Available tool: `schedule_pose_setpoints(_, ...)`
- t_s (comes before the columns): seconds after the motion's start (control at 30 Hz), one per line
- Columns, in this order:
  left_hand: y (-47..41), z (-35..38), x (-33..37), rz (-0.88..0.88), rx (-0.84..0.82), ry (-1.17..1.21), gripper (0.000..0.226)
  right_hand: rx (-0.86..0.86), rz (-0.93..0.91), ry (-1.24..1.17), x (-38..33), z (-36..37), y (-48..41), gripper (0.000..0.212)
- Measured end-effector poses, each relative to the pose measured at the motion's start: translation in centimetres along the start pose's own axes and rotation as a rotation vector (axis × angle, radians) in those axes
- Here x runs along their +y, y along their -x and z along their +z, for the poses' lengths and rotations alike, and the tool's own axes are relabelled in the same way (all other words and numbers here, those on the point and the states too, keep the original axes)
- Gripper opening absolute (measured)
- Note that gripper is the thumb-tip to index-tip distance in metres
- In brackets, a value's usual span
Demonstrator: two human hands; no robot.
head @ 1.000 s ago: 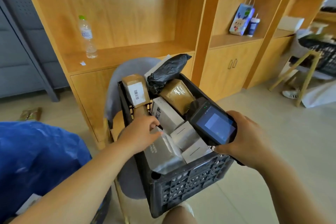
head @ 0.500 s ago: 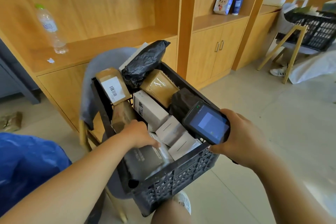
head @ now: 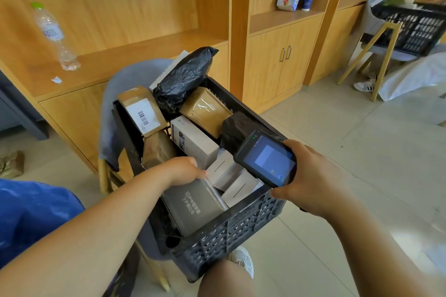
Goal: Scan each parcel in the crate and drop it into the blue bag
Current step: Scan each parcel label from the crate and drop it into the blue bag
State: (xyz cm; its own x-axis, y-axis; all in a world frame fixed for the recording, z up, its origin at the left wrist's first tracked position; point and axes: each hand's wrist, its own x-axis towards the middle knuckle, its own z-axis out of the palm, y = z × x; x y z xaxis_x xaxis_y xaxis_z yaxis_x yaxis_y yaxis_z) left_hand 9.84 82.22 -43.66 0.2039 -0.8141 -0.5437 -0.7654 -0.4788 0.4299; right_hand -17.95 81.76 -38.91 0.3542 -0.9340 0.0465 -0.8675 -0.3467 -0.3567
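head view | left hand [head: 183, 171] reaching into crate [head: 241, 231], fingers curling onto grey box [head: 193, 205] at near-left corner, not yet lifting | right hand [head: 311, 181] gripping scanner [head: 265, 159] over crate's right rim | blue bag [head: 31, 214] waiting at lower left | crate sitting nearly full, most parcels remaining, progress looking early

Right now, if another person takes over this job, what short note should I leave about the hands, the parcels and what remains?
Left hand: in the crate, fingers on the top edge of the grey parcel; not lifted yet.
Right hand: holds the scanner, screen on, above the crate's right side.
Blue bag: on the floor, lower left.
Done: cannot tell how many parcels are scanned.
Left: the crate is mostly full; scan the grey parcel, drop it in the bag, then do the rest.
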Motion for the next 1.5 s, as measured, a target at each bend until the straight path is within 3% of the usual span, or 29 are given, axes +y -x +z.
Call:
schedule_pose_setpoints(0.1, 0.0, -0.5, 0.0, -0.016, -0.046, 0.057, 0.036, 0.007, -0.006, -0.008, -0.2, 0.1, -0.2, 0.092)
schedule_pose_setpoints(0.3, -0.9, -0.6, 0.3, -0.01, 0.0, 0.129, 0.024, 0.009, -0.026, -0.004, -0.7, 0.4, -0.5, 0.093)
schedule_pose_setpoints(0.5, 0.2, -4.3, 1.7, -0.042, 0.263, -0.003, 0.034, 0.035, -0.044, -0.03, -0.7, -0.1, -0.8, 0.092)
schedule_pose_setpoints(0.67, 3.9, -8.7, 1.6, 0.043, 0.458, 0.154, 0.034, 0.082, -0.041, -0.07, -1.3, -0.6, -1.3, 0.094)
schedule_pose_setpoints(0.83, 7.6, -10.7, 1.4, 0.233, 0.77, 0.391, 0.035, 0.118, -0.076, -0.107, -2.4, -1.0, -1.7, 0.092)
schedule_pose_setpoints(0.93, 9.2, -9.6, 1.0, 0.385, 0.892, 0.47, 0.017, 0.124, -0.078, -0.162, -2.7, -1.1, -1.5, 0.09)
schedule_pose_setpoints(0.97, 9.3, -8.8, 0.5, 0.402, 0.862, 0.467, 0.013, 0.127, -0.079, -0.181, -2.7, -1.2, -1.4, 0.089)
schedule_pose_setpoints(1.1, 7.8, -4.6, -1.6, 0.274, 0.563, 0.396, 0.061, 0.128, -0.087, -0.177, -2.9, -1.3, -0.8, 0.09)
schedule_pose_setpoints(1.17, 7.0, -2.6, -2.0, 0.224, 0.453, 0.396, 0.075, 0.132, -0.087, -0.17, -2.8, -1.2, -0.3, 0.092)
schedule_pose_setpoints(1.37, 5.6, -0.2, -1.5, 0.194, 0.274, 0.461, 0.085, 0.139, -0.066, -0.126, -2.4, -1.1, 0.8, 0.094)
schedule_pose_setpoints(1.5, 5.5, -0.1, -1.7, 0.19, 0.227, 0.514, 0.074, 0.14, -0.021, -0.087, -2.0, -1.6, 1.0, 0.089)
